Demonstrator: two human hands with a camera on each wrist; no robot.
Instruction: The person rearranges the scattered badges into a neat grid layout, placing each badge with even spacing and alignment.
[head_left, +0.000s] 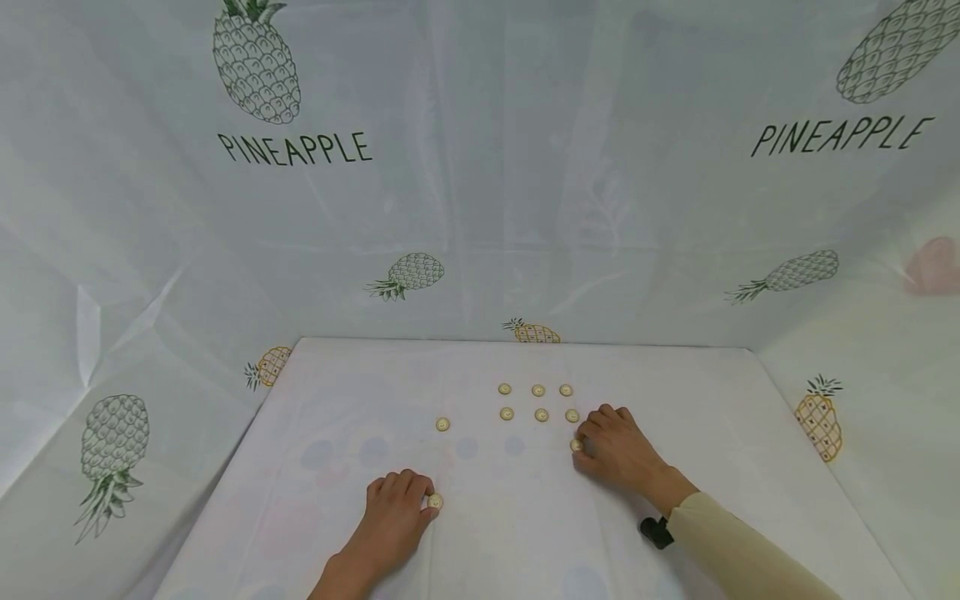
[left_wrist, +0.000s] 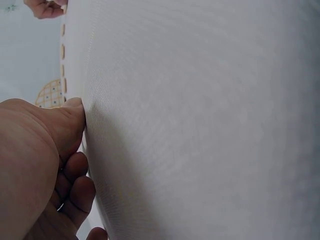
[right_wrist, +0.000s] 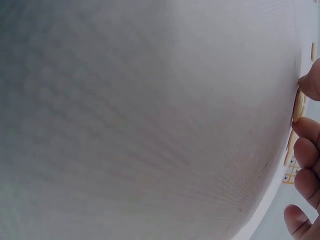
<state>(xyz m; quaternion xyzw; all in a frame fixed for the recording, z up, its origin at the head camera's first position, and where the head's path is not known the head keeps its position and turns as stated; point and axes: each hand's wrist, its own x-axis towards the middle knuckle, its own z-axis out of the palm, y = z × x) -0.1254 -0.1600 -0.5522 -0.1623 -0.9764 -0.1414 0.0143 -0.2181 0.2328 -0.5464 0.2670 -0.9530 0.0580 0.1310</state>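
Note:
Small round pale-wood buttons lie on the white cloth-covered table. My left hand pinches one button between thumb and forefinger, low against the cloth. In the left wrist view the thumb of that left hand hides the button. Farther right, my right hand pinches another button by its edges. The right wrist view shows this button edge-on between thumb and forefinger, close to the cloth. Just beyond the right hand, several buttons form two rows. A single button lies beyond the left hand.
A white sheet printed with pineapples hangs behind and at both sides of the table. A black object shows at the right wrist, by the sleeve.

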